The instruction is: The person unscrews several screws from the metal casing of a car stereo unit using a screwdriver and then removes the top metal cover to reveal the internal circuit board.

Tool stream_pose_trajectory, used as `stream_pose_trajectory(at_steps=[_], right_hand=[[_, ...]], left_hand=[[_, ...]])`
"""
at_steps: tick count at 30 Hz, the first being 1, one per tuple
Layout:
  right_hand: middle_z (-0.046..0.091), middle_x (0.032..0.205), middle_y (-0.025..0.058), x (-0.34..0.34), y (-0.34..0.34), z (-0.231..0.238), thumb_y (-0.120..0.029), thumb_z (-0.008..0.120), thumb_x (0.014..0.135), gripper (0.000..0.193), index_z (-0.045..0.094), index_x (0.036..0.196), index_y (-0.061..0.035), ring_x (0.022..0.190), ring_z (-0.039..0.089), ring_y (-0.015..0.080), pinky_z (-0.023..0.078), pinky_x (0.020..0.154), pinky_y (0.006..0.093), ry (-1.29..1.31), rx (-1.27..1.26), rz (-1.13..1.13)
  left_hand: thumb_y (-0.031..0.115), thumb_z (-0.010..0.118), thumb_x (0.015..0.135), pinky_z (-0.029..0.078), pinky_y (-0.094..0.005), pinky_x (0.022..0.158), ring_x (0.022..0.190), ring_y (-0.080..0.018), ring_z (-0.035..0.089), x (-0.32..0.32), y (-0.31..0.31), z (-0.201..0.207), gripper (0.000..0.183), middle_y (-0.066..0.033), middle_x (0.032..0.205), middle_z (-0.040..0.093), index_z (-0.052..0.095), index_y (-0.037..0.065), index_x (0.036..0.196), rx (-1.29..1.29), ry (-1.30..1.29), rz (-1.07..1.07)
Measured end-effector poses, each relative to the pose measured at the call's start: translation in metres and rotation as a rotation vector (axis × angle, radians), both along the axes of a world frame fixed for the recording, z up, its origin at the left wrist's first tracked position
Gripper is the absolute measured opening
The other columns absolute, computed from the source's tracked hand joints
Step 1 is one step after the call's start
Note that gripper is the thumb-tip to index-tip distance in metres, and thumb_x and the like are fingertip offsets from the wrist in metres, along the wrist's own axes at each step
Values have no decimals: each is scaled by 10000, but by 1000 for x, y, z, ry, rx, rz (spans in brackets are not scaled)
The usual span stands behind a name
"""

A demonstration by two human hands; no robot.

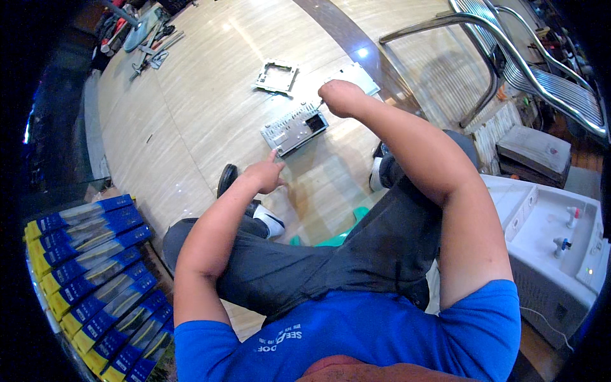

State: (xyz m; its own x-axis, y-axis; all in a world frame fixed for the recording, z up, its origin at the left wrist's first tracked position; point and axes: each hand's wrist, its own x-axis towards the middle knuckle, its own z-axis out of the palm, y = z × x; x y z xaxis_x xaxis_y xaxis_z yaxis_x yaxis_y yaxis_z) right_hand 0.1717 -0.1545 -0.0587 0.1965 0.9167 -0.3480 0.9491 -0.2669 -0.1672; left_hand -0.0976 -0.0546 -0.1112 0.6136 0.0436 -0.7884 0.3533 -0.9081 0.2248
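Here on the glossy beige tiled floor point(191, 76), the flat rectangular silver metal box point(289, 132) lies between the hands: left hand point(264, 175) at its near left corner, right hand point(344, 99) by its far right end. Just beyond it, the pale square open frame point(290, 81)! Far right, the curved tubular steel chair point(487, 25); nearer right, the boxy white water dispenser point(541, 223); near left, the row of flat blue-and-yellow packages point(121, 232).

Chrome-framed bench point(555, 90), white water dispenser point(538, 230), blue-and-yellow packages point(95, 270), grey box point(536, 150), perhaps tools point(153, 56) at far left
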Motion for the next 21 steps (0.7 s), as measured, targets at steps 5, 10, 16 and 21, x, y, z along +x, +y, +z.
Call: stream_pose_trajectory(at_steps=[5, 10, 16, 21], right_hand=[[708, 1022, 193, 3, -1, -2, -71, 563, 847, 175, 704, 940, -26, 982, 684, 333, 554, 836, 429, -5, 11, -3], [710, 1020, 191, 2, 0, 0, -67, 558, 845, 180, 704, 942, -25, 977, 686, 332, 556, 833, 430, -18, -8, 2], [695, 990, 187, -1, 0, 3, -32, 552, 805, 164, 684, 901, -20, 990, 663, 351, 541, 839, 445, -8, -22, -4], [696, 984, 188, -1, -1, 3, -32, 554, 804, 161, 684, 899, -21, 982, 665, 355, 541, 833, 450, -16, -39, 1]], left_hand=[[372, 640, 924, 452, -470, 1034, 1235, -416, 541, 4, -1, 6, 626, -220, 1612, 124, 440, 95, 1448, -8, -8, -14], [364, 648, 920, 453, -471, 1034, 1237, -416, 539, 4, -1, 7, 623, -215, 1614, 118, 442, 100, 1446, -14, -3, -3], [426, 657, 901, 480, -474, 1004, 1274, -368, 529, 2, -2, 4, 628, -171, 1625, 137, 469, 140, 1428, 22, 0, -1], [378, 641, 924, 454, -467, 1037, 1257, -407, 527, 5, -3, 10, 624, -205, 1616, 123, 438, 119, 1454, -8, 9, 9]])
